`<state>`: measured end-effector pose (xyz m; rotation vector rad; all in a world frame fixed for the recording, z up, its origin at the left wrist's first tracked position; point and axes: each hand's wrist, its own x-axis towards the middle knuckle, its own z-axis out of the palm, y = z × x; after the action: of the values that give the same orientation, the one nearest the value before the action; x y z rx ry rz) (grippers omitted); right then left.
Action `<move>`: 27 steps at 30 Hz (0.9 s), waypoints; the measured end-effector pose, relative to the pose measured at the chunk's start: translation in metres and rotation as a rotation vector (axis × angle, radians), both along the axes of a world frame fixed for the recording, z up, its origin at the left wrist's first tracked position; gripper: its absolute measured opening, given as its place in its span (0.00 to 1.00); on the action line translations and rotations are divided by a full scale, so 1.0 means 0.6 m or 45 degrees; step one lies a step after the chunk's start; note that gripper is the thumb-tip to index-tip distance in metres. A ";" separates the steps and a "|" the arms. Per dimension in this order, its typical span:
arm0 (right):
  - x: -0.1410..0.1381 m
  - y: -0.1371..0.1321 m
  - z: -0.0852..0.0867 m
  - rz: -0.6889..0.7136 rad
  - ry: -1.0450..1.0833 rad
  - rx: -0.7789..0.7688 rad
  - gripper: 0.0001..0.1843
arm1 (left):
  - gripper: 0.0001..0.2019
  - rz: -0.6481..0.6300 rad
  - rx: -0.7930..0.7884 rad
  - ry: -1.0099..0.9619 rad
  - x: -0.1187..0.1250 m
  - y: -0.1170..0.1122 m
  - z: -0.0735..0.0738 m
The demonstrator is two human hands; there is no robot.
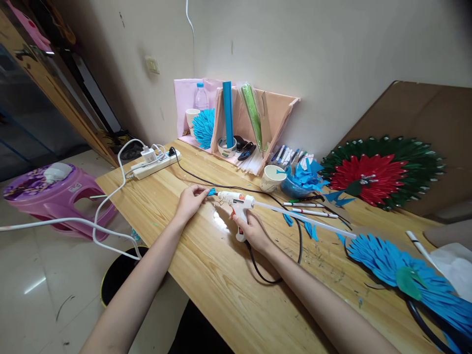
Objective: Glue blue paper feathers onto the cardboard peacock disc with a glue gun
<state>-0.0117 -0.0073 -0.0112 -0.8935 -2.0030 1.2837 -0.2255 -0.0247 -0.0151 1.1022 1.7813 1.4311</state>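
My right hand (254, 231) is wrapped round the handle of a white hot glue gun (236, 201). A long clear glue stick (306, 219) sticks out of its back end, and a black cord runs from the handle. Between the fingertips of my left hand (191, 200) is a small blue paper piece (211, 191), close to the gun's nozzle; whether they touch I cannot tell. On the right of the table lies a large fan of blue paper strips (379, 253) with a green shape on it.
A power strip (157, 164) with plugged-in cords sits at the table's left edge. Behind are a paper cup (273, 178), a bowl of blue scraps (302, 179) and a pink organizer (283, 110). Two marker pens (315, 213) lie mid-table. A red and green paper flower (368, 177) leans on cardboard.
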 end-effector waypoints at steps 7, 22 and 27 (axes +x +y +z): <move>-0.001 0.000 0.001 -0.023 0.003 -0.024 0.12 | 0.16 -0.043 0.011 0.010 0.002 0.000 0.001; -0.003 0.001 -0.001 -0.020 -0.014 -0.013 0.12 | 0.15 -0.037 -0.021 -0.037 0.011 -0.004 0.015; -0.001 0.002 -0.003 -0.028 -0.044 0.025 0.13 | 0.16 -0.036 -0.022 -0.017 0.012 -0.005 0.017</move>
<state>-0.0126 -0.0060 -0.0128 -0.9322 -2.0234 1.2425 -0.2182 -0.0275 -0.0048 1.1020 1.7588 1.4012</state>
